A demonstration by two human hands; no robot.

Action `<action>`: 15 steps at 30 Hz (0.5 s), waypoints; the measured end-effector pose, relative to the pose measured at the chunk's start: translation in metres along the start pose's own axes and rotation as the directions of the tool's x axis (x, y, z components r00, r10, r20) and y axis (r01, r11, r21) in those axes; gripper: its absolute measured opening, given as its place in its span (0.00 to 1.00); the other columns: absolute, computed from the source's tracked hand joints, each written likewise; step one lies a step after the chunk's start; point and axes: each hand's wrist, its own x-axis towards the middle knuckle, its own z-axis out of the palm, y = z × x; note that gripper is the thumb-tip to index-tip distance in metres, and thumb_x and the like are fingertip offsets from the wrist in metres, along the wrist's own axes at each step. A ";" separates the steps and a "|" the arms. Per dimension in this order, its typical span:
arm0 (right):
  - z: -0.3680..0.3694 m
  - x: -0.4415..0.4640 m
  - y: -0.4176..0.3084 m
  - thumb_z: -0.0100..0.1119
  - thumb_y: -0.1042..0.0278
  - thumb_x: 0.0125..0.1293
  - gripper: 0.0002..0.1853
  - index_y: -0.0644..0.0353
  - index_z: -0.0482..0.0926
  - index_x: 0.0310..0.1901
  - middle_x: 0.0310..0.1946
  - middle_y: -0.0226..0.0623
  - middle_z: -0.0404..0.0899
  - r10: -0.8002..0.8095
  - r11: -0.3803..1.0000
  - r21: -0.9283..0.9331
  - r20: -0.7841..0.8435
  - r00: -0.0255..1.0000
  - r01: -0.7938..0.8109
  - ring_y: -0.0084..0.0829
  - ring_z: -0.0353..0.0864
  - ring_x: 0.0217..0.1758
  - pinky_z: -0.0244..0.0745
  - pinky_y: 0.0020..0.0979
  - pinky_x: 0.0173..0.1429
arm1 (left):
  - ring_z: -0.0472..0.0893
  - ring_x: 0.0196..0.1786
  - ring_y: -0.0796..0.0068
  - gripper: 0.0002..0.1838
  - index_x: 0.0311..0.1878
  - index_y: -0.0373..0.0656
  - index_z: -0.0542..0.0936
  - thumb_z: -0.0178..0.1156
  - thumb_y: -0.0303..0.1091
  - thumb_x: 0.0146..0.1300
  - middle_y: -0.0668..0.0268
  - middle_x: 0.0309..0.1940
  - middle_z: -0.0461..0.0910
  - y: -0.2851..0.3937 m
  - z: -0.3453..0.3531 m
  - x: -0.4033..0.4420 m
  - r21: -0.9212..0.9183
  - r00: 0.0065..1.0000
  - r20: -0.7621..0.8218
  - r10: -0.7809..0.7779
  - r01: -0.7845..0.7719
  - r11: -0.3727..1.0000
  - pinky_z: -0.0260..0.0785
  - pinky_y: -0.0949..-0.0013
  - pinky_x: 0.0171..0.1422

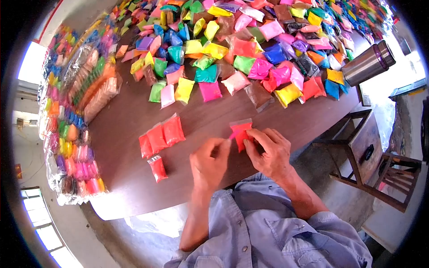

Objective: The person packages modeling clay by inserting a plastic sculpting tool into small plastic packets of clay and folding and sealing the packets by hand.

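Between my hands, above the brown table [201,118], is a red packet [241,135] with a clear top edge. My right hand [270,151] pinches its right side. My left hand [210,161] is closed, with thumb and forefinger together on a small pink piece [233,134] at the packet's left edge. To the left lie several red packets side by side [162,134]. Just below them is a single red packet [157,168], separate from the row.
A large heap of packets in many colours [250,44] covers the far side. Bagged packets [76,147] line the left edge. A steel flask [368,62] stands at the right. Beyond the right edge are a wooden stool [353,147] and a slatted chair [400,178].
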 end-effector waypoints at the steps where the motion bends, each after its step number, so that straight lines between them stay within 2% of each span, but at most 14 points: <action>1: 0.000 0.000 0.000 0.75 0.73 0.61 0.12 0.58 0.86 0.46 0.31 0.37 0.82 0.000 1.000 0.002 0.002 1.000 0.000 0.43 0.83 0.32 0.79 0.42 0.37 | 0.85 0.32 0.74 0.08 0.40 0.34 0.87 0.73 0.30 0.69 0.57 0.29 0.87 0.002 0.002 -0.003 -0.035 0.999 0.048 -0.012 0.013 0.999 0.77 0.67 0.39; 6: -0.001 -0.001 0.002 0.75 0.74 0.61 0.14 0.58 0.86 0.48 0.29 0.36 0.81 -0.038 0.999 -0.037 0.014 0.999 0.038 0.41 0.82 0.31 0.79 0.41 0.36 | 0.88 0.32 0.71 0.07 0.41 0.35 0.88 0.72 0.30 0.70 0.53 0.30 0.88 -0.007 0.011 0.001 0.021 1.000 0.024 0.017 -0.017 1.000 0.78 0.65 0.39; 8: 0.000 0.000 0.003 0.75 0.74 0.61 0.14 0.58 0.86 0.48 0.29 0.36 0.81 -0.043 0.998 -0.034 0.008 0.999 0.043 0.41 0.82 0.31 0.78 0.40 0.36 | 0.87 0.31 0.71 0.07 0.42 0.35 0.88 0.72 0.30 0.70 0.53 0.29 0.87 -0.013 0.010 0.009 0.125 1.000 0.007 0.019 -0.019 0.992 0.78 0.65 0.39; 9: 0.001 0.000 0.003 0.75 0.74 0.61 0.14 0.58 0.86 0.48 0.29 0.36 0.81 -0.049 0.998 -0.030 0.002 0.999 0.049 0.41 0.82 0.31 0.78 0.40 0.36 | 0.88 0.32 0.54 0.07 0.39 0.38 0.87 0.73 0.31 0.67 0.52 0.31 0.87 -0.013 0.009 0.013 0.126 1.000 -0.005 0.027 -0.026 0.992 0.78 0.60 0.38; 15: 0.000 -0.003 0.004 0.73 0.76 0.60 0.11 0.59 0.86 0.46 0.28 0.36 0.81 -0.021 0.999 -0.044 0.014 1.000 0.022 0.42 0.82 0.30 0.79 0.41 0.36 | 0.88 0.31 0.64 0.06 0.40 0.37 0.87 0.73 0.30 0.68 0.53 0.31 0.88 -0.002 0.001 0.013 0.043 1.000 0.024 -0.007 0.006 0.999 0.78 0.63 0.38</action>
